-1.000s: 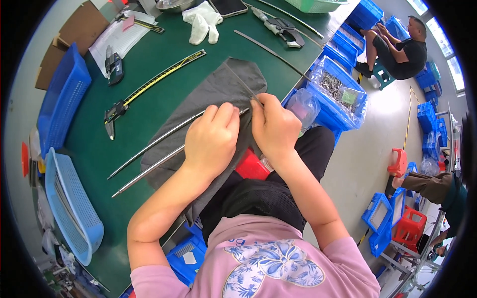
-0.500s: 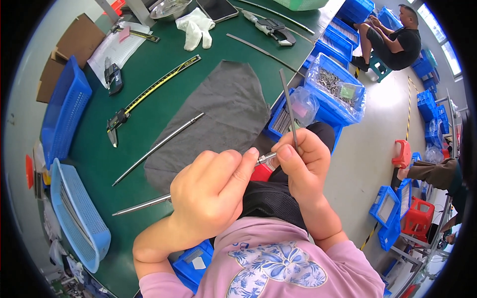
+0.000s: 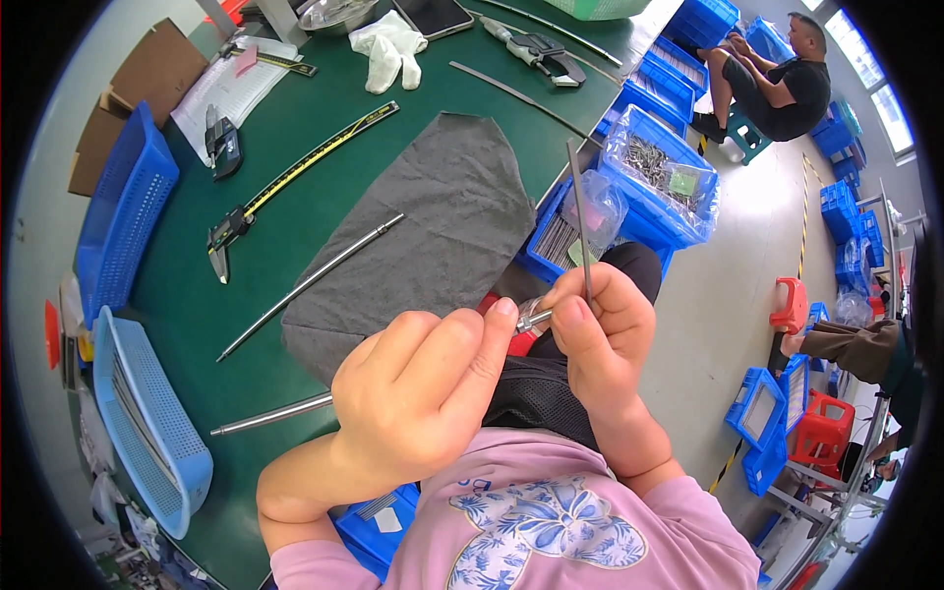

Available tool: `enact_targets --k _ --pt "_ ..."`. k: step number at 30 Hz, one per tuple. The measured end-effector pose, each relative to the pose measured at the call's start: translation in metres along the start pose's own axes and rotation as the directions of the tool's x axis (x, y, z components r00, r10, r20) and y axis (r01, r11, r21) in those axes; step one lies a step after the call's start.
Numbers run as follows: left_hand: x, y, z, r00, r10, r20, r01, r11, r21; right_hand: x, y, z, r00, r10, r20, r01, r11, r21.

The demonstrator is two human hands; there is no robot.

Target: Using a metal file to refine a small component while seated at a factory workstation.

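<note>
Within left hand (image 3: 413,393), metal rod (image 3: 275,414)

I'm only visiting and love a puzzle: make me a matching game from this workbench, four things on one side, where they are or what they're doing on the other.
Things:
1. Left hand
2. Right hand
3. Gray cloth
4. White glove

Places and states:
A. Next to a dark flat device
B. Pinching a thin strip
C. Spread on the green table, under a loose rod
D. Closed around a shiny rod

Right pairs: 1-D, 2-B, 3-C, 4-A
</note>
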State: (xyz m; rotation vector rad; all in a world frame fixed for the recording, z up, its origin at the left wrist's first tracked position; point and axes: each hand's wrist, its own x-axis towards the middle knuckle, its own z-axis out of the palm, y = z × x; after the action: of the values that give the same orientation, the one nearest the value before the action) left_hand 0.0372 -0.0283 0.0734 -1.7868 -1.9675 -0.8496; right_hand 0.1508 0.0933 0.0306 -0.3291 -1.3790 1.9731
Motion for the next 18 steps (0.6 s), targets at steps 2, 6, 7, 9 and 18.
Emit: enact_targets --k 2,6,7,9,18 --pt "-0.0003 -0.0001 0.0005 1.000 0.000 -0.012 0.000 1.000 -0.001 -0.0001 0.0004 0.0002 1.000 -0.003 0.006 0.003 1.000 0.003" --pt "0.0004 0.0006 -0.0009 1.000 -0.001 -0.008 0.001 1.000 0.004 -0.0006 0.0003 -0.0005 1.000 -0.003 0.012 0.003 1.000 0.005" --pt "0.0005 0.0012 -0.0013 1.000 -0.004 -0.001 0.004 1.000 0.003 -0.0006 -0.0002 -0.0008 1.000 -0.004 0.018 0.004 1.000 0.006" --pt "0.0002 0.0011 -0.0016 1.000 -0.008 0.006 0.008 1.000 0.002 -0.0006 0.0004 0.0005 1.000 -0.006 0.009 0.006 1.000 0.006" --pt "0.0014 0.0014 -0.0043 0.996 -0.050 0.069 0.054 0.998 -0.045 -0.0013 0.0003 0.0002 1.000 -0.001 -0.001 0.001 1.000 -0.022"
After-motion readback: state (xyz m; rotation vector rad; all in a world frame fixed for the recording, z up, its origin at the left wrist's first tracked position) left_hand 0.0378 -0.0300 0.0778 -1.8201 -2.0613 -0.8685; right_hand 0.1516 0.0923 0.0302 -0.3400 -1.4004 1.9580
